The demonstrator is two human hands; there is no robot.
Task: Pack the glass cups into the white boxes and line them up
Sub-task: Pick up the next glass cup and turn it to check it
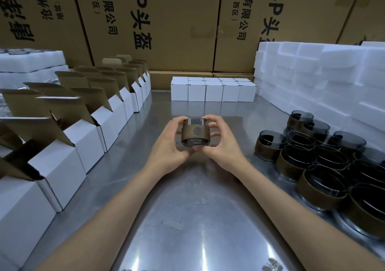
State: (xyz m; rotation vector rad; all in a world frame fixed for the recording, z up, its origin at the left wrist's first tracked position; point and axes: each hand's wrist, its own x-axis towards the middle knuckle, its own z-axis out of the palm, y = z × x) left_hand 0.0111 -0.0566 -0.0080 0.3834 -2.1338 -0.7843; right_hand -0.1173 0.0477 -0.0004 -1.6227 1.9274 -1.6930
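Our forearms reach over the bare steel table, left hand and right hand clasping one glass cup between their fingers, tilted, above the table. A slip would drop it; swinging carelessly toward the open white boxes could clip a flap.

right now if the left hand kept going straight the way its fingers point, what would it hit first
The left hand points forward and slightly right, already touching the glass cup held with the right hand. Past that, bare steel table, then probably the row of closed white boxes at the back; depth is hard to judge.
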